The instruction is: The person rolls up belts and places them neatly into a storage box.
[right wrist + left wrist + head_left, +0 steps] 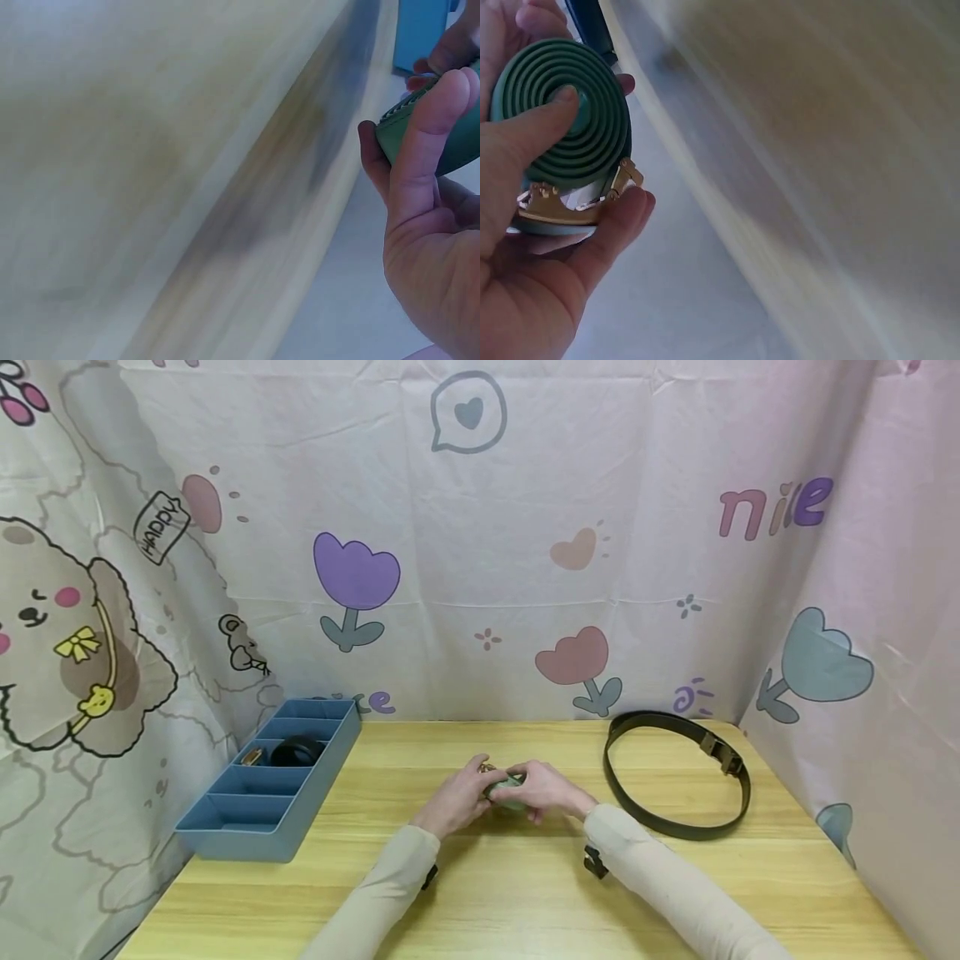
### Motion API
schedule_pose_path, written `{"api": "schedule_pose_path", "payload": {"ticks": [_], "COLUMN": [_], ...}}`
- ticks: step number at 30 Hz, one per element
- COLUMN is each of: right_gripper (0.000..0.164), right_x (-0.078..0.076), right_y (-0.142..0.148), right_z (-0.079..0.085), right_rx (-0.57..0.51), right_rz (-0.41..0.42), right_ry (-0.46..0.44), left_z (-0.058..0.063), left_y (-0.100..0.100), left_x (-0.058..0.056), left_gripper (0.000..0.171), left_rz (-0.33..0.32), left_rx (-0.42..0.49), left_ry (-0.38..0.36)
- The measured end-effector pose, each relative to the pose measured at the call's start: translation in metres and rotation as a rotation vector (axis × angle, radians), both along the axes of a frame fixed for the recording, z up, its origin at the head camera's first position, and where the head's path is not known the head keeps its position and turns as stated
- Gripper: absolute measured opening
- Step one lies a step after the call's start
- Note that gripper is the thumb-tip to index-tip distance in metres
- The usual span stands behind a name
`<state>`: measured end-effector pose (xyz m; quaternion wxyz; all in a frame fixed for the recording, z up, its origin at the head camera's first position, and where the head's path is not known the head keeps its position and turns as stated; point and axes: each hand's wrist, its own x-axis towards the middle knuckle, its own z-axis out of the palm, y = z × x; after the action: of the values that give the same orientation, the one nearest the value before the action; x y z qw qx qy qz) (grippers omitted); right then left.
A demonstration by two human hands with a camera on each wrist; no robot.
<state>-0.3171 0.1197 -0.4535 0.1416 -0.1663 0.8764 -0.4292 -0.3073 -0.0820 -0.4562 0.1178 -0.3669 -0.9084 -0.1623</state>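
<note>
A green belt (604, 112), coiled into a tight flat roll, is held between both hands above the middle of the table. Its gold buckle (559, 214) lies at the outer edge of the roll in the left wrist view. My left hand (456, 800) grips the roll, thumb across its spiral face and a finger at the buckle. On the other side, my right hand (551, 787) grips the roll's outer edge; the right wrist view shows its fingers curled round the green strap (396, 136). In the head view, the fingers hide much of the belt.
At the left stands a blue-grey divided tray (318, 793); one compartment holds a dark coiled belt (296, 752) and a gold buckle (252, 757). A black belt (611, 768) with a bronze-coloured buckle (708, 743) lies in a loop at the right. A printed curtain (480, 527) hangs behind the table.
</note>
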Motion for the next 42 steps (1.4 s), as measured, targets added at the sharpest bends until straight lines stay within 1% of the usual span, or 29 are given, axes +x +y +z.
{"api": "schedule_pose_path", "payload": {"ticks": [5, 8, 10, 13, 17, 20, 23, 26, 28, 31, 33, 38, 42], "right_gripper": [0.067, 0.068, 0.068, 0.068, 0.069, 0.069, 0.068, 0.061, 0.055, 0.048, 0.045, 0.043, 0.044], "right_x": [0.000, 0.002, 0.004, 0.008, 0.011, 0.014, 0.016, 0.015, 0.013, 0.009, 0.006, 0.002, 0.001], "right_y": [-0.005, -0.011, -0.015, -0.021, -0.028, -0.030, -0.027, -0.021, -0.014, -0.002, 0.005, 0.022, 0.033], "right_z": [0.001, 0.003, 0.004, 0.006, 0.009, 0.009, 0.008, 0.006, 0.004, 0.000, -0.001, 0.000, 0.003], "right_rx": [-0.021, -0.049, -0.079, -0.134, -0.204, -0.213, -0.201, -0.156, -0.088, 0.041, 0.125, 0.271, 0.352], "right_rz": [-0.020, -0.021, -0.021, -0.024, -0.025, -0.009, 0.021, 0.037, 0.028, -0.032, -0.077, -0.172, -0.210], "right_ry": [0.011, 0.010, -0.002, -0.029, -0.046, -0.022, 0.011, 0.077, 0.157, 0.277, 0.341, 0.406, 0.459], "left_z": [0.006, 0.009, 0.011, 0.015, 0.023, 0.027, 0.029, 0.033, 0.036, 0.042, 0.047, 0.063, 0.077], "left_y": [0.000, -0.003, -0.007, -0.015, -0.027, -0.034, -0.041, -0.048, -0.055, -0.066, -0.075, -0.099, -0.118], "left_x": [0.003, 0.004, 0.004, 0.003, 0.001, 0.000, 0.000, 0.001, 0.001, -0.001, -0.003, -0.004, -0.004], "left_gripper": [0.036, 0.034, 0.036, 0.039, 0.042, 0.041, 0.039, 0.038, 0.037, 0.038, 0.038, 0.033, 0.031], "left_rz": [-0.011, -0.005, 0.001, 0.003, 0.009, 0.028, 0.052, 0.076, 0.093, 0.110, 0.100, 0.065, 0.059], "left_rx": [-0.012, -0.011, -0.007, 0.022, 0.090, 0.108, 0.110, 0.127, 0.135, 0.128, 0.114, 0.092, 0.092], "left_ry": [0.108, 0.155, 0.165, 0.131, 0.027, -0.034, -0.066, -0.099, -0.115, -0.149, -0.167, -0.236, -0.280]}}
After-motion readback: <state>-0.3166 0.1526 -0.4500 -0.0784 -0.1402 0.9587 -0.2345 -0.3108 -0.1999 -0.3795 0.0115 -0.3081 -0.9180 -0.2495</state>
